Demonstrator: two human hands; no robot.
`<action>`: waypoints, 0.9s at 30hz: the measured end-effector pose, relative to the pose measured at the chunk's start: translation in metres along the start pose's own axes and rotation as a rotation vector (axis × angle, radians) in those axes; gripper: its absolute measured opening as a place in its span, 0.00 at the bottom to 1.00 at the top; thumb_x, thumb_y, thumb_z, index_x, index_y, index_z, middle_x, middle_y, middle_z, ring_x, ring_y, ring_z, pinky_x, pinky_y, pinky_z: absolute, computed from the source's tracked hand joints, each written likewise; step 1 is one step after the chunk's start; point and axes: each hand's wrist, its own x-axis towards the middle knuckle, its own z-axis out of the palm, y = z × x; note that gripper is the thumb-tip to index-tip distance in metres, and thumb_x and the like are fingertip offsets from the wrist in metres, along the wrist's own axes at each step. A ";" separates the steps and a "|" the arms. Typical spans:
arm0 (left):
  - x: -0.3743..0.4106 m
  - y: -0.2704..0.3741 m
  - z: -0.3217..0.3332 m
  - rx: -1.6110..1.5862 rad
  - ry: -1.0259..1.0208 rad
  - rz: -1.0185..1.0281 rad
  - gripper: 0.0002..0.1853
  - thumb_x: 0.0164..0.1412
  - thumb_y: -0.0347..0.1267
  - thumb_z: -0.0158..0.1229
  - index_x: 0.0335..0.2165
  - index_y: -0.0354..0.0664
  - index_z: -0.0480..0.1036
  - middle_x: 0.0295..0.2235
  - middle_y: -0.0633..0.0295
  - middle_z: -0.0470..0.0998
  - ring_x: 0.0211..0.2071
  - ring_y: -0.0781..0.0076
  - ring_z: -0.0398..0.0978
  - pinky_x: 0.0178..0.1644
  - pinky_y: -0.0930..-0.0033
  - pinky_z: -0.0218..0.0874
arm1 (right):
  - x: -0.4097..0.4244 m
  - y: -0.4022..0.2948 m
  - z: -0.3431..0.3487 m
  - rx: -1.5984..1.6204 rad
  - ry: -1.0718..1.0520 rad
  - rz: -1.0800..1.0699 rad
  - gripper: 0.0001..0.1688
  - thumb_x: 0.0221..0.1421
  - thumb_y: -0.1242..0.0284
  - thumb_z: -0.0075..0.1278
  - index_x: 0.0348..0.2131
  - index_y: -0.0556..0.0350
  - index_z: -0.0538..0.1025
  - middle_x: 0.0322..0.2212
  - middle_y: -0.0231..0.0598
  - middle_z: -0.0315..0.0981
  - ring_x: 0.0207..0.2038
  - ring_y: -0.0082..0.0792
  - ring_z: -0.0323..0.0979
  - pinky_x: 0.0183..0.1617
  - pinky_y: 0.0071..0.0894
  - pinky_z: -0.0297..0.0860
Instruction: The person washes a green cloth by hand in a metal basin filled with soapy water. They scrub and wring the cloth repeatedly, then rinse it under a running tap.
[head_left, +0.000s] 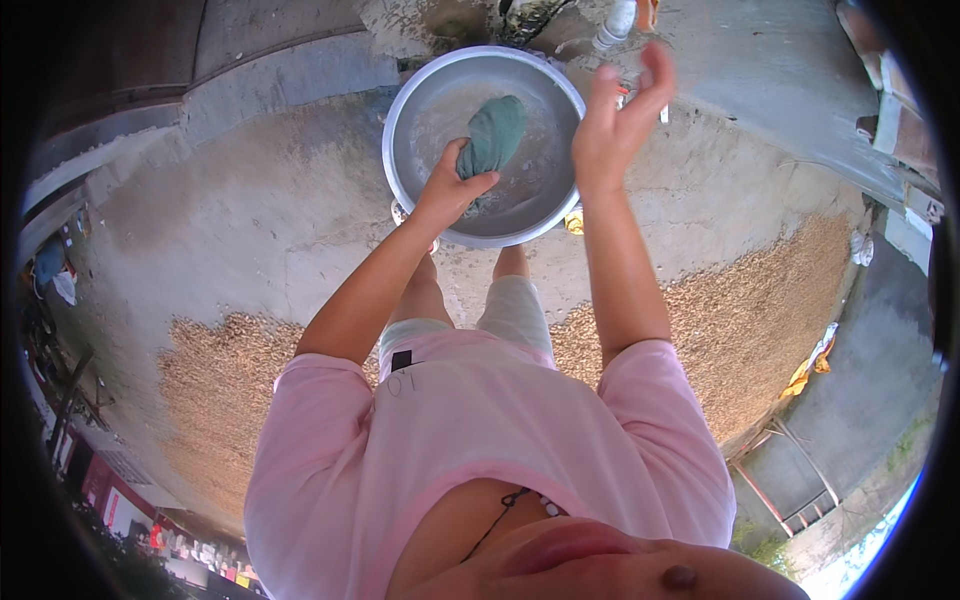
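A round grey metal basin (544, 202) stands in front of me and looks wet inside. My left hand (456, 184) reaches over its near rim and grips the lower end of a green cloth (499, 127). That cloth is bunched into an elongated, bulging shape inside the basin. To the right, my right hand (619, 124) is raised by the basin's right rim, slightly blurred, fingers apart and nothing held. A small red-and-white object (622, 94) shows partly behind its fingers.
Beyond my right hand a pale pipe end (616, 26) juts in at the top. Brown grain-like material (765, 315) is spread over the concrete floor (240, 217) on both sides of me. A raised concrete ledge (292, 71) runs at upper left. A metal frame (795, 480) lies at lower right.
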 end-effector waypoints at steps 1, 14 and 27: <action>-0.003 -0.003 -0.002 0.075 0.013 0.070 0.31 0.45 0.33 0.60 0.47 0.37 0.58 0.37 0.54 0.68 0.37 0.68 0.68 0.41 0.72 0.60 | -0.035 0.010 -0.006 0.007 -0.200 0.244 0.27 0.49 0.66 0.47 0.45 0.65 0.63 0.41 0.50 0.59 0.45 0.43 0.59 0.49 0.38 0.55; -0.017 -0.021 -0.040 -0.666 0.102 -0.223 0.17 0.60 0.35 0.43 0.46 0.38 0.64 0.38 0.59 0.71 0.40 0.72 0.69 0.45 0.73 0.60 | -0.143 0.061 -0.008 0.814 -0.244 1.512 0.10 0.50 0.77 0.42 0.35 0.49 0.63 0.30 0.35 0.66 0.30 0.28 0.69 0.27 0.26 0.67; -0.008 -0.002 -0.018 -0.757 -0.046 -0.284 0.24 0.55 0.44 0.51 0.40 0.33 0.66 0.35 0.60 0.72 0.36 0.75 0.71 0.41 0.73 0.64 | -0.126 0.035 -0.016 0.425 -0.848 0.675 0.27 0.49 0.67 0.48 0.49 0.56 0.63 0.49 0.43 0.58 0.52 0.35 0.54 0.55 0.32 0.49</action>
